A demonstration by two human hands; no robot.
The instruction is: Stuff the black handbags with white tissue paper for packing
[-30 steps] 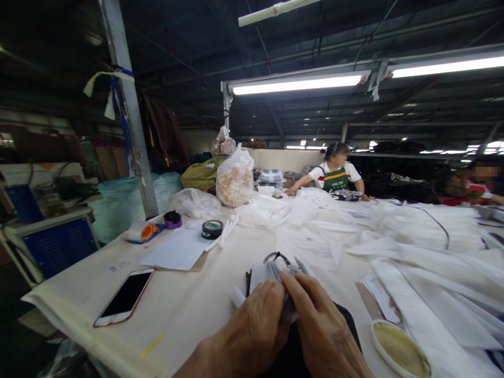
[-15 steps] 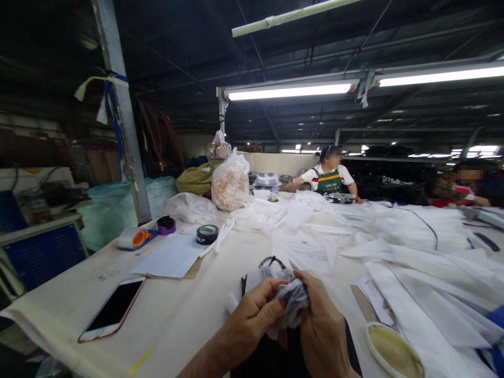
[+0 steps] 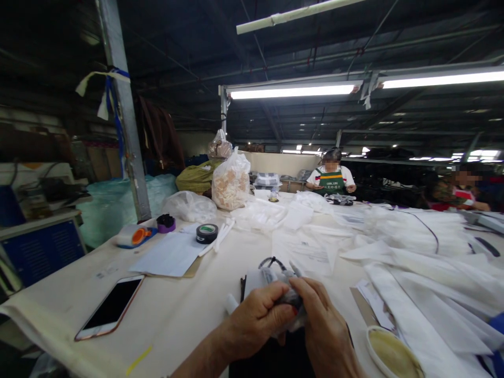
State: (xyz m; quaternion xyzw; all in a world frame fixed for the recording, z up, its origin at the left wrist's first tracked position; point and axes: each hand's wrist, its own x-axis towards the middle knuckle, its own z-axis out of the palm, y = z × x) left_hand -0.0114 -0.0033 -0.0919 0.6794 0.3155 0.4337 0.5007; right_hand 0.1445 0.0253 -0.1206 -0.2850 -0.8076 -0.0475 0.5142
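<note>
My left hand (image 3: 262, 315) and my right hand (image 3: 318, 310) are closed together round a small bundle (image 3: 290, 298), dark with a thin whitish wrapping. Fingers cover most of it, so its exact kind is hidden. Just beyond my fingers are a dark looped cord (image 3: 272, 261) and a pale flat piece (image 3: 254, 282). Below my hands lies something black (image 3: 271, 354), partly hidden by my wrists.
A phone (image 3: 110, 307) lies on the table (image 3: 165, 315) at left, near black tape (image 3: 207, 233), paper (image 3: 171, 254) and a tape dispenser (image 3: 136, 236). White sheets (image 3: 425, 294) and a round dish (image 3: 394, 352) are at right. A co-worker (image 3: 331, 178) sits across the table.
My right fingers have folded over the top of the bundle, which shows less now. The co-worker opposite has drawn an outstretched arm in and lowered their head.
</note>
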